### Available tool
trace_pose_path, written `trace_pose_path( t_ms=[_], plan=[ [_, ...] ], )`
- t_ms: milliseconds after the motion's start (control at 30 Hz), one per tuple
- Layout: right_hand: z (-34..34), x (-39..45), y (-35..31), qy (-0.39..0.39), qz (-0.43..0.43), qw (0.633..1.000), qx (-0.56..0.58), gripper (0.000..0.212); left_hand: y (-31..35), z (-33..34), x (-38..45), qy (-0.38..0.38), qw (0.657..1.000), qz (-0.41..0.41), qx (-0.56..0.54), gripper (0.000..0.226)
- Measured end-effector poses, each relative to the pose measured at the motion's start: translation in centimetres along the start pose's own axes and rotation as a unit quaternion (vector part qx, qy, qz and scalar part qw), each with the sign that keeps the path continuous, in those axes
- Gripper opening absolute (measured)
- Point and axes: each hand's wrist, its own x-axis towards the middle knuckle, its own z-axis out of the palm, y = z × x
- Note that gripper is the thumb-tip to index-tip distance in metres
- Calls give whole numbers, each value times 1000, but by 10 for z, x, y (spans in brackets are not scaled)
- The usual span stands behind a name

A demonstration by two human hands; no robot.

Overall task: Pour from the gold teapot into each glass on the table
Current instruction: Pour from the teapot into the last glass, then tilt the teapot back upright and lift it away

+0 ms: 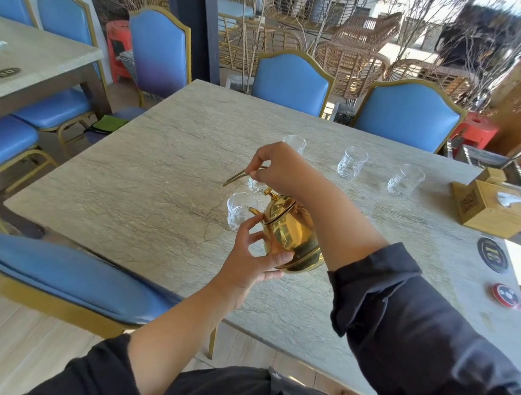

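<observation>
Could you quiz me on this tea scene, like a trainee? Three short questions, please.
1. True or false: the teapot is tilted toward a glass.
2. How many glasses can be seen on the table?
3. Which hand grips the teapot's handle: A left, B right?

Key: 1 true. 2 five; one is partly hidden behind the right hand. 3 B; the left hand steadies the pot's base.
</observation>
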Motion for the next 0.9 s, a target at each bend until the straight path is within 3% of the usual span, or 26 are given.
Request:
trace_pose_path(
  t_ms=[267,500,633,900],
  plan=[
    [3,-8,17,41,-4,999,27,10,-2,-4,3,4,1000,1,30,88],
    [8,-40,62,92,23,987,131,7,-16,-16,12,-4,992,-2,124,91],
    [11,-59,91,114,76,956,258,22,-20,-13,22,-6,985,3,173,91],
    [-4,-88,139,195,103,890,400,10,-23,24,66,-44,959,40,276,70]
  ],
)
